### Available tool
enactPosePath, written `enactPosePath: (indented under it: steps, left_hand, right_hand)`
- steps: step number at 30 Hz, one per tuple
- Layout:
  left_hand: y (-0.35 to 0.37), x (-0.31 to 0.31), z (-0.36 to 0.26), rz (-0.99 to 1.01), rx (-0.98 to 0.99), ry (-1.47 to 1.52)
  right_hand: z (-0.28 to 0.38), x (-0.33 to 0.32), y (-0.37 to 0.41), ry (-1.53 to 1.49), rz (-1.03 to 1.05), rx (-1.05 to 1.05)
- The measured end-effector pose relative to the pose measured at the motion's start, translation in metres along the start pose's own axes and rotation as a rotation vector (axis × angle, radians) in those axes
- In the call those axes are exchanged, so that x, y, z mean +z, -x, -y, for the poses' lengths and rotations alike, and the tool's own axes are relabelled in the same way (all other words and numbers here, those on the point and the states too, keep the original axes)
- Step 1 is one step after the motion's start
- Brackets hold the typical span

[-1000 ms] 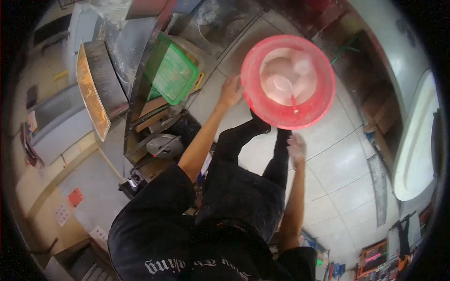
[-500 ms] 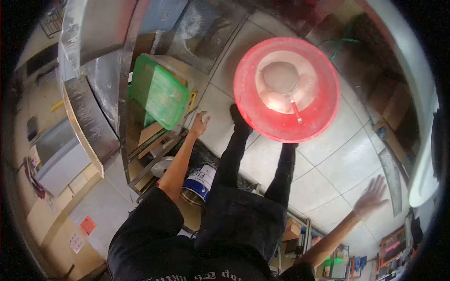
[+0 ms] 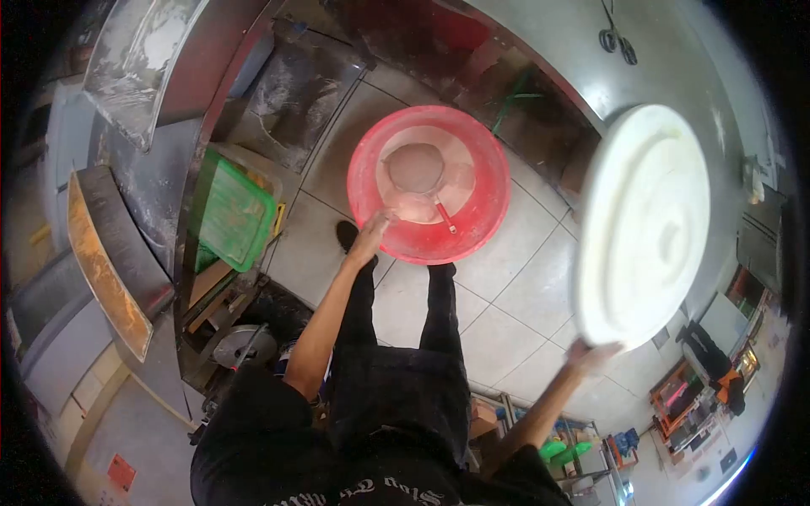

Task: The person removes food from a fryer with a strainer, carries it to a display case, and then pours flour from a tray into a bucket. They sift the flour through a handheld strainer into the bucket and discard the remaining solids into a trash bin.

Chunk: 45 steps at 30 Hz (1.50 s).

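Note:
My right hand (image 3: 591, 356) is closed on the lower edge of a large round white lid (image 3: 648, 232), which is tilted up beside the metal counter. My left hand (image 3: 371, 236) is at the near left rim of a red basin (image 3: 430, 248); its fingers are partly bent, and whether they touch the rim is unclear. Inside the basin lies pale powder (image 3: 456, 160) with a round greyish bowl-like item (image 3: 415, 167) on it. A red-handled tool (image 3: 445, 216) rests beside that item.
A green plastic container (image 3: 236, 211) stands on a shelf at the left. Black scissors (image 3: 618, 42) lie on the metal counter (image 3: 540, 25). A shelf rack (image 3: 591, 455) with green items is at the lower right. Pale floor tiles (image 3: 515, 261) surround the basin.
The view has shifted right. My right hand, spread and empty before, has taken hold of the white lid and the lid stands raised. My left hand has moved from beside the green container to the basin.

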<state>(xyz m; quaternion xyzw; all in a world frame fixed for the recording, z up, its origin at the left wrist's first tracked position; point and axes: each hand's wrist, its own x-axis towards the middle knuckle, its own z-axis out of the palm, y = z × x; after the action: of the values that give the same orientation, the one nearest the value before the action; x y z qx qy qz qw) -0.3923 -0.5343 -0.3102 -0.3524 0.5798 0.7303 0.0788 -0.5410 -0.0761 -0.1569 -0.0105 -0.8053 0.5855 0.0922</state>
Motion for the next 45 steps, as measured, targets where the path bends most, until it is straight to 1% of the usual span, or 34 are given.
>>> enactPosePath:
  steps: [1,2,3,4,6,7,8,9,11,12,13,14,16,17,18,19,20,22,23,25,26,28,29,31,32,34,35,36,38,39,40,42,44,45]
  left_hand:
    - [0.003,0.019,-0.021,0.0,0.006,0.009]
    - [0.009,0.039,-0.047,0.138,-0.128,0.26]
    - [0.011,0.054,-0.06,0.274,-0.26,0.507]
    - [0.011,0.064,-0.059,0.261,-0.254,0.508]
    - [0.009,0.073,-0.056,0.27,-0.224,0.68]
    - [0.015,0.071,-0.078,0.104,-0.307,0.604]
    - [0.014,0.065,-0.082,0.08,-0.082,0.623]
    - [0.014,0.052,-0.081,-0.015,-0.104,0.732]
    - [0.013,0.018,-0.066,-0.122,-0.109,0.824]
    - [0.007,-0.003,-0.045,-0.149,-0.138,0.578]
    - [-0.001,-0.014,-0.02,-0.178,-0.174,0.333]
    - [-0.008,-0.022,0.01,-0.19,-0.181,0.315]
    - [-0.029,-0.045,0.062,-0.556,-0.514,-0.203]
    - [-0.039,-0.056,0.09,-0.654,-0.583,-0.331]
    - [-0.047,-0.069,0.118,-0.659,-0.585,-0.374]
    - [-0.056,-0.084,0.144,-0.667,-0.603,-0.418]
    - [-0.067,-0.1,0.163,-0.662,-0.617,-0.45]
    - [-0.097,-0.126,0.195,-0.64,-0.64,-0.505]
    - [-0.111,-0.14,0.208,-0.613,-0.646,-0.518]
    - [-0.137,-0.166,0.222,-0.549,-0.631,-0.515]
    - [-0.148,-0.158,0.209,-0.531,-0.64,-0.518]
    - [-0.164,-0.128,0.141,-0.508,-0.356,-0.537]
    - [-0.175,-0.127,0.132,-0.502,-0.367,-0.52]
    - [-0.189,-0.132,0.123,-0.364,-0.255,-0.665]
    - [-0.192,-0.133,0.115,-0.372,-0.255,-0.645]
    - [-0.197,-0.134,0.1,-0.263,-0.345,-0.576]
    - [-0.196,-0.136,0.095,-0.266,-0.341,-0.554]
    - [-0.191,-0.138,0.091,-0.265,-0.321,-0.521]
    - [-0.195,-0.15,0.076,-0.271,-0.279,-0.484]
    - [-0.198,-0.162,0.072,-0.258,-0.302,-0.451]
    - [-0.205,-0.17,0.066,-0.239,-0.314,-0.416]
    - [-0.188,-0.18,0.016,-0.209,-0.312,-0.402]
    - [-0.164,-0.187,-0.035,-0.185,-0.301,-0.482]
    - [-0.147,-0.183,-0.071,-0.256,-0.291,-0.487]
  right_hand:
    - [-0.006,-0.008,0.034,-0.354,-0.128,0.267]
    - [0.004,-0.004,0.064,0.441,0.074,0.207]
    - [0.027,0.031,0.086,0.48,-0.041,0.46]
    - [0.044,0.056,0.095,0.513,-0.154,0.716]
    - [-0.068,0.029,0.157,0.384,-0.151,0.393]
    - [-0.084,0.044,0.164,0.37,-0.13,0.4]
    - [-0.094,0.071,0.171,0.458,-0.237,0.404]
    - [-0.107,0.089,0.176,0.545,-0.344,0.406]
    - [-0.214,0.092,0.184,1.119,-0.29,0.278]
    - [-0.249,0.1,0.181,1.402,-0.301,0.212]
    - [-0.277,0.101,0.187,1.388,-0.291,0.227]
    - [-0.281,0.117,0.187,1.387,-0.304,0.285]
    - [-0.284,0.173,0.178,1.373,-0.34,0.422]
    - [-0.284,0.204,0.169,1.356,-0.364,0.491]
    - [-0.28,0.227,0.163,1.339,-0.389,0.561]
    - [-0.276,0.224,0.154,1.095,-0.182,0.671]
    - [-0.283,0.232,0.145,1.069,-0.186,0.707]
    - [-0.283,0.242,0.14,1.02,0.041,0.459]
    - [-0.269,0.248,0.129,1.021,0.042,0.484]
    - [-0.237,0.263,0.088,0.998,0.329,0.935]
    - [-0.261,0.268,0.099,1.012,0.32,0.947]
    - [-0.339,0.254,0.126,1.459,0.499,0.154]
    - [-0.352,0.243,0.124,1.477,0.505,0.145]
    - [-0.365,0.227,0.119,1.447,0.52,-0.343]
    - [-0.362,0.228,0.108,1.451,0.524,-0.365]
    - [-0.336,0.228,0.066,0.826,0.778,0.487]
    - [-0.291,0.251,0.046,0.296,0.376,1.173]
    - [-0.289,0.249,0.049,0.313,0.382,1.151]
    - [-0.286,0.251,0.057,0.676,0.512,0.801]
    - [-0.271,0.256,0.064,0.498,0.307,0.548]
    - [-0.256,0.26,0.062,0.502,0.285,0.538]
    - [-0.231,0.265,0.064,0.528,0.177,0.361]
    - [-0.167,0.283,0.052,0.546,0.212,0.32]
    - [-0.143,0.291,0.045,0.564,0.233,0.289]
